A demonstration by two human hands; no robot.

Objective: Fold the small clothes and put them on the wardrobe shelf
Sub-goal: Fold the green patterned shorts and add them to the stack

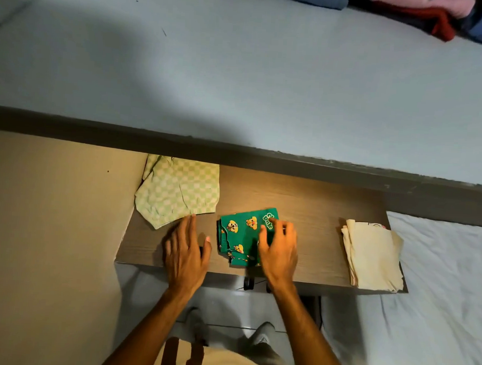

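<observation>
The wooden counter [317,203] carries three small garments: a checked green one [178,190] lying loose at the left, a cream one [370,256] folded at the right edge, and a green cartoon-print piece [242,235] folded in the middle. The right hand [279,248] rests spread on that piece, its grip released; the left hand [184,252] lies flat and empty beside it. Lifted carelessly, the fold could likely spring open. No container shows.
</observation>
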